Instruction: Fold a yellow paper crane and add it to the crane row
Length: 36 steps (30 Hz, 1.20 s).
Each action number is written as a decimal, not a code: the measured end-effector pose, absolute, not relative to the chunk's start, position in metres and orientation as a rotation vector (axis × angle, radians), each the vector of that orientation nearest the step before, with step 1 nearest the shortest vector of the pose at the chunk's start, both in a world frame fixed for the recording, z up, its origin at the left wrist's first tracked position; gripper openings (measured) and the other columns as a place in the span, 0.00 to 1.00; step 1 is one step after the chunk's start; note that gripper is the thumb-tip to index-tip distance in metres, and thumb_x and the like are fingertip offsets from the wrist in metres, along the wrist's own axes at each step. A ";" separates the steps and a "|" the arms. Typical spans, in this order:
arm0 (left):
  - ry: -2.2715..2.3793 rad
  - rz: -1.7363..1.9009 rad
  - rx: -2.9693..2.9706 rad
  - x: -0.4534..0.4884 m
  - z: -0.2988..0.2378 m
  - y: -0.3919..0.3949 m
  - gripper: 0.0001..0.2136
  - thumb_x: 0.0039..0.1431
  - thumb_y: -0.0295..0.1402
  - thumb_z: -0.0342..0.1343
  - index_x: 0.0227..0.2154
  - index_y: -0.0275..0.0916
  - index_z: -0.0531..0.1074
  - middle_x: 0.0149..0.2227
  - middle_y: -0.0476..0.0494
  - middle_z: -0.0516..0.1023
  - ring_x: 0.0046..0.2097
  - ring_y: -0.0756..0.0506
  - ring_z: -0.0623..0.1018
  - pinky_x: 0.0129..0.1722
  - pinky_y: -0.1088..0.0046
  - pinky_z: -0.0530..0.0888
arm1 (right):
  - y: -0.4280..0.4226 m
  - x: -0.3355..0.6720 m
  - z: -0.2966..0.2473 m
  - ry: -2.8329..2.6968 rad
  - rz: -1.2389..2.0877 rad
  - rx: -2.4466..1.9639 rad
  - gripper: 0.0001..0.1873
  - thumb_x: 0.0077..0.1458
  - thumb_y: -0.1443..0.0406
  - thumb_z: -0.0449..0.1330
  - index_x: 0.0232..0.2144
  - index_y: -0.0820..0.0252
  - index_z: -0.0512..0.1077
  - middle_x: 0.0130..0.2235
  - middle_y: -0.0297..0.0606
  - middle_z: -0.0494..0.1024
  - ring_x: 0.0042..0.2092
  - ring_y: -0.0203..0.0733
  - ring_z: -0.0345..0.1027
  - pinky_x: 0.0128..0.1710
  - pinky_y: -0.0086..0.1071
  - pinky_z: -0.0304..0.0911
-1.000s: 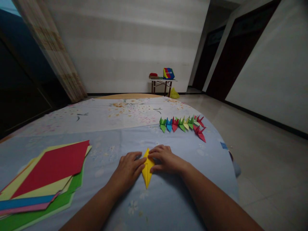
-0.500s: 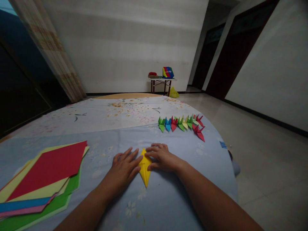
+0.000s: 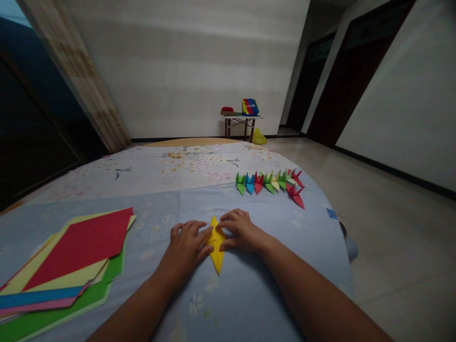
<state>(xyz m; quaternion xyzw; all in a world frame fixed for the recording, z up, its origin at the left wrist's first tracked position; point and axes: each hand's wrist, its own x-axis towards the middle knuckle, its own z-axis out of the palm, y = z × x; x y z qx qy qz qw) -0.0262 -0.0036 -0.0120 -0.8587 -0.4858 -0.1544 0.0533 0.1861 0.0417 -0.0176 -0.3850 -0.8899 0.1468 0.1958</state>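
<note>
Near the middle of the blue cloth (image 3: 153,223), my left hand (image 3: 187,243) has curled its flat fingers, pressing the yellow folded paper (image 3: 217,249) from the left; my right hand (image 3: 242,232) presses opposite, tightening the crease.

The yellow folded paper (image 3: 217,244) is a narrow, pointed kite shape lying flat. Its upper half is pressed between the fingers of the left hand (image 3: 185,244) and right hand (image 3: 242,232), and its lower tip juts out free.

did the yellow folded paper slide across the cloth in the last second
No. The yellow folded paper sits just as far from the row of paper cranes as before, between the left hand and right hand.
</note>
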 end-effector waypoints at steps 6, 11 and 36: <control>-1.511 -0.443 -2.686 -0.013 0.005 -0.013 0.06 0.57 0.31 0.53 0.35 0.43 0.74 0.38 0.47 0.78 0.44 0.43 0.73 0.50 0.56 0.55 | 0.042 0.187 -0.019 -2.536 0.407 -1.068 0.27 0.43 0.45 0.59 0.45 0.46 0.70 0.52 0.36 0.68 0.54 0.50 0.52 0.52 0.46 0.45; -1.477 -0.288 -2.776 -0.016 0.009 -0.012 0.09 0.59 0.32 0.48 0.37 0.46 0.74 0.40 0.48 0.77 0.48 0.42 0.71 0.51 0.53 0.54 | 0.039 0.188 -0.020 -2.571 0.433 -1.134 0.27 0.46 0.45 0.57 0.48 0.44 0.68 0.55 0.36 0.64 0.57 0.53 0.49 0.53 0.49 0.44; -1.345 -0.239 -2.937 -0.050 -0.012 -0.018 0.20 0.64 0.39 0.40 0.59 0.55 0.50 0.61 0.52 0.57 0.64 0.38 0.48 0.57 0.43 0.37 | 0.038 0.188 -0.019 -2.574 0.427 -1.132 0.25 0.46 0.48 0.59 0.47 0.44 0.69 0.55 0.38 0.64 0.57 0.52 0.51 0.54 0.48 0.45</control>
